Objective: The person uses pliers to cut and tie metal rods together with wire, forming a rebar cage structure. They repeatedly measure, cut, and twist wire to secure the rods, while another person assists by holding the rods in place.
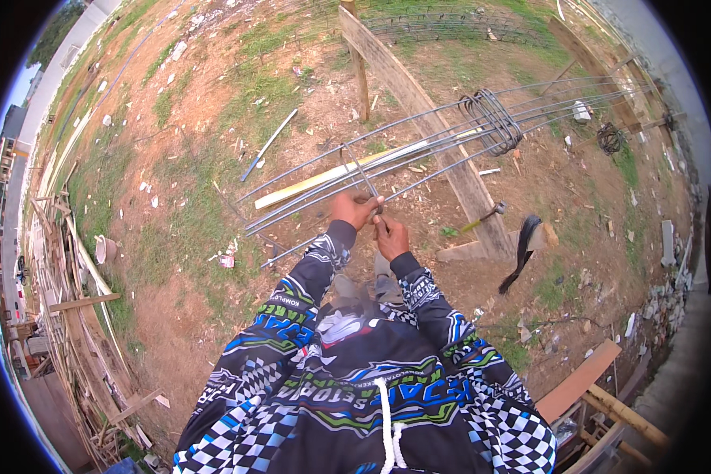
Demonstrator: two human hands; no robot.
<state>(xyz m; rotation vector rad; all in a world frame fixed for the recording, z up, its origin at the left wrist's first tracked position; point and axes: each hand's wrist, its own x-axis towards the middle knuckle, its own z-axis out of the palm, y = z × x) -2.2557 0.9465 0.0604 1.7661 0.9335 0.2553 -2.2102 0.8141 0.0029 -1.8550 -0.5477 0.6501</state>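
Long steel rebar rods [407, 170] cross in front of me, resting on a wooden plank support. A single rebar stirrup [361, 170] stands around the rods near their left ends. At its lower corner, my left hand [354, 210] has its fingers closed on the stirrup where it meets the nearest rod. My right hand [392, 236] is just beside it, fingers pinched together at the same joint; what they hold is too small to make out. Farther right, a cluster of stirrups [490, 122] hangs around the rods.
The plank [419, 91] slants under the rods. A hammer [484, 216] and a bundle of black tie wire [521, 254] lie at its near end. A pale wood strip [292, 190] lies beneath the rods. Scrap timber [79, 340] is piled left; boards [581, 379] stand lower right.
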